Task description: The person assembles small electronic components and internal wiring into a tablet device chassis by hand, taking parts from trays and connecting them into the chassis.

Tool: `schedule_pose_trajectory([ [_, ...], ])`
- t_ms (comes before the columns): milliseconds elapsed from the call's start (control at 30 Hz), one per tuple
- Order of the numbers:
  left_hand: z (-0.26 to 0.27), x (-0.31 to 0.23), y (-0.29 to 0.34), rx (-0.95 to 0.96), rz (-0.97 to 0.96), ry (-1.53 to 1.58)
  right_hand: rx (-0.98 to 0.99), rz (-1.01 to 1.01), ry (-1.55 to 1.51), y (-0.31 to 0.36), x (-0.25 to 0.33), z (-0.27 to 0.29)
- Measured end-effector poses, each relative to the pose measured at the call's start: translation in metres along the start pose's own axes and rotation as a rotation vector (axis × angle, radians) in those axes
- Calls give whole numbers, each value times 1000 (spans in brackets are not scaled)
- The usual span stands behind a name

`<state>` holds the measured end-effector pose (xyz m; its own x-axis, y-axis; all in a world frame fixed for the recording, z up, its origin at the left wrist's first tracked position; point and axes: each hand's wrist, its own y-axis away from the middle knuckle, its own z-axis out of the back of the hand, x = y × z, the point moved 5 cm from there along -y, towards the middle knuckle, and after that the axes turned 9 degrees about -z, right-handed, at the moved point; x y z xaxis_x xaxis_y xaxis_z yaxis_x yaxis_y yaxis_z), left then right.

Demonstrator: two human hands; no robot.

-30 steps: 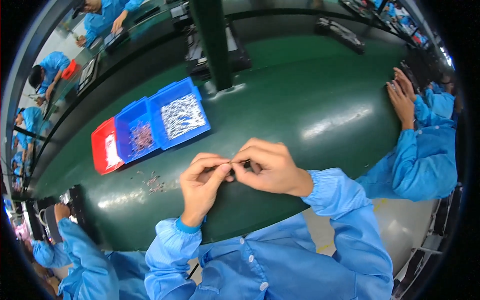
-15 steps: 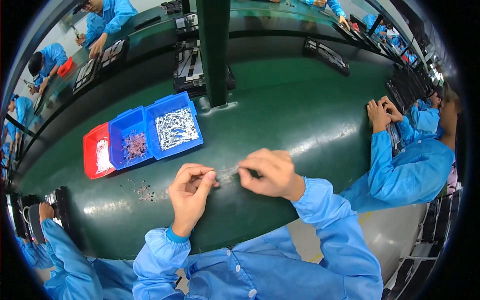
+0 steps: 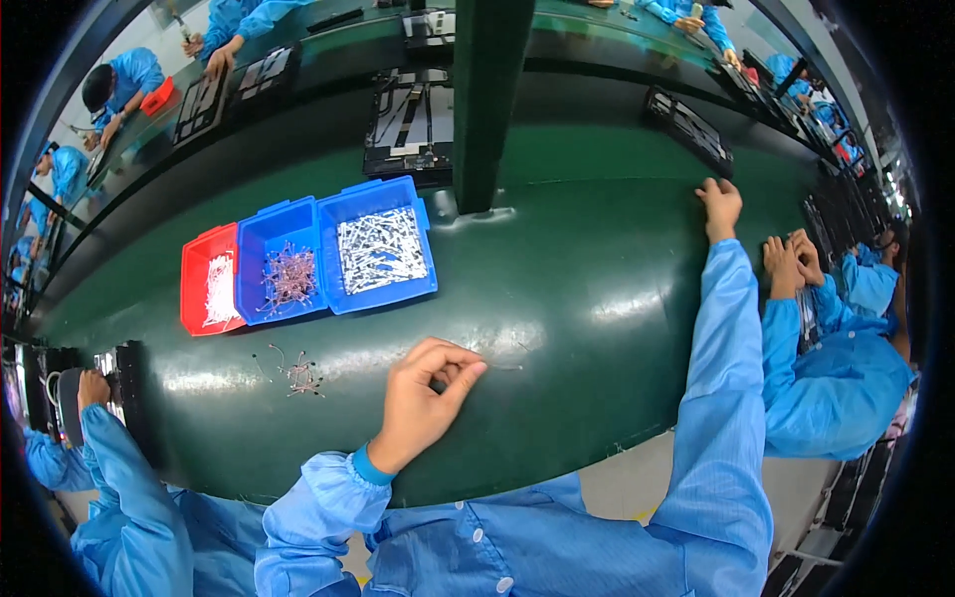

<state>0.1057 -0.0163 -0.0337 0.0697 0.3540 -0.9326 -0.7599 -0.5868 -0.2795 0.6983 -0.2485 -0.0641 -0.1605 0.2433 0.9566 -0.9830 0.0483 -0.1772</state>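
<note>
I see bare green tabletop [image 3: 587, 398] right of the left hand [image 3: 423, 403], whose thumb and fingers pinch a thin wire [image 3: 507, 367] well in from the curved near edge. A blue-clad co-worker [image 3: 841, 398] is at the right. Unlike earlier, the right hand [image 3: 721, 204] is out by a dark flat device [image 3: 689, 129]; I cannot tell its grip.

The left hand [image 3: 423, 400] is pinching a thin wire [image 3: 507, 367] between thumb and finger, above the green table [image 3: 567, 428]. The right hand [image 3: 724, 207] is hovering at the near end of a flat dark device [image 3: 691, 129]; I am not seeing whether it is touching. A red bin [image 3: 193, 289] and two blue bins [image 3: 271, 235] are standing in a row, holding small parts [image 3: 383, 249], and loose wires [image 3: 301, 376] are lying in front of them
</note>
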Motion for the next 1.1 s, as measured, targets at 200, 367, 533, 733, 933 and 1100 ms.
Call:
schedule_pose_trajectory([
  [200, -4, -6, -7, 61, 31, -39, 125, -218, -122, -54, 1, -15],
  [367, -12, -6, -10, 143, 51, 11, 220, -210, -362, -71, -5, -29],
  [533, -11, -8, -10, 126, 54, -10, 100, -373, -251, -28, 16, -84],
  [733, -15, -5, -11, 116, 31, 15, 602, -588, -878, 19, 42, -124],
  [933, -13, 0, -7, 117, 48, 100, 816, -622, -888, 106, 56, -145],
  [1100, -6, 7, 0, 100, 95, 200, 1021, -739, -755, 267, 75, -102],
])
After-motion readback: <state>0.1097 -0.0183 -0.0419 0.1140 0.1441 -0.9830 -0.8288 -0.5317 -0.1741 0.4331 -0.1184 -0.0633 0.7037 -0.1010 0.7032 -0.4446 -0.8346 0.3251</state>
